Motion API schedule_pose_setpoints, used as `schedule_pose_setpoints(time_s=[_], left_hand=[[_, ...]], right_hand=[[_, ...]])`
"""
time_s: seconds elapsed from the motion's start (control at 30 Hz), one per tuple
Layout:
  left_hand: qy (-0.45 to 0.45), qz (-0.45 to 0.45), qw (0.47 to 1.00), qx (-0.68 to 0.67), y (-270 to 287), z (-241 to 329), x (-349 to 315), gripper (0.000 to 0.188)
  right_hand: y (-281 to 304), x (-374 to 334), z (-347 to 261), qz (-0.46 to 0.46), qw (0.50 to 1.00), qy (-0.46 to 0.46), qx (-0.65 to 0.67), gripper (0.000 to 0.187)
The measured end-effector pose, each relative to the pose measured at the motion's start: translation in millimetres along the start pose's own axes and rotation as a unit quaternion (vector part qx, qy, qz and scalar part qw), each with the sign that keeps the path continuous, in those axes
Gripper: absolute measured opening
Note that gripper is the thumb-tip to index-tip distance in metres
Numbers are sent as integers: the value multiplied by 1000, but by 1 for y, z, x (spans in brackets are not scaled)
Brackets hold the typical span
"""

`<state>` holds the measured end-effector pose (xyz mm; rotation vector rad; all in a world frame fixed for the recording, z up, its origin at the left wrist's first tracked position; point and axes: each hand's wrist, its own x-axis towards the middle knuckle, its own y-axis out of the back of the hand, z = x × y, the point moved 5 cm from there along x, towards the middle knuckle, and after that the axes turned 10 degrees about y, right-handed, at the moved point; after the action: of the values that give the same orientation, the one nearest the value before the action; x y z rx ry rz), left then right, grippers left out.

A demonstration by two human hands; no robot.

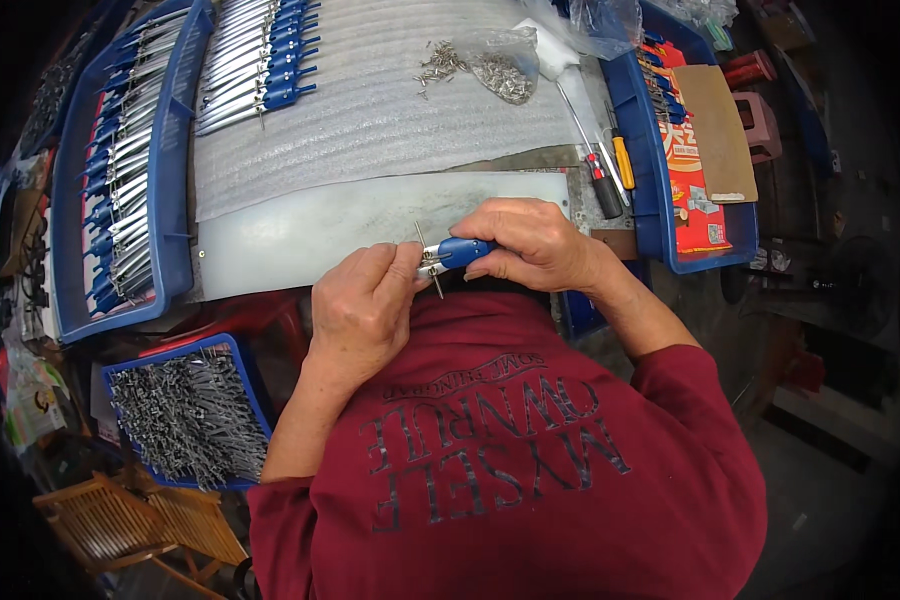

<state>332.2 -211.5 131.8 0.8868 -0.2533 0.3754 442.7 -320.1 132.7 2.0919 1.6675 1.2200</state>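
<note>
In the head view, pinching the silver end of a slim blue-and-silver piece (462, 252) between the thumb and fingers of the left hand (363, 305); gripping its blue end likewise with the right hand (542, 240). Holding it over the near edge of a flat white board (300, 230). Beyond, on a pale foam sheet (370, 110), seeing a row of similar blue-and-silver pieces (282, 78) and scattered small silver metal parts (440, 65).

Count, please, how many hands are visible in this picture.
2: the left hand at the silver end of a small piece, the right hand at its blue end.
</note>
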Motion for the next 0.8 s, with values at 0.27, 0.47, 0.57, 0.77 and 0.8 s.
schedule_pose_setpoints(time_s=[0.27, 0.47, 0.57, 0.77, 0.8], left_hand=[[0, 0, 1000, 4, -2, 1, 1, 30], [23, 11, 1000, -2, -4, 3, -1, 29], [31, 18, 999, -11, -4, 1, 2, 28], [22, -17, 999, -41, -1, 1, 5, 27], [26, -9, 999, -36, 0, 1, 5, 27]], right_hand=[[-1, 0, 0, -6, 1000, 3, 2, 30], [-2, 0, 0, -4, 1000, -3, -3, 31], [5, 1, 1, 2, 1000, -7, -11, 32], [6, 2, -3, -30, 999, 11, -12, 33], [5, 1, -3, -7, 1000, 7, -22, 34]])
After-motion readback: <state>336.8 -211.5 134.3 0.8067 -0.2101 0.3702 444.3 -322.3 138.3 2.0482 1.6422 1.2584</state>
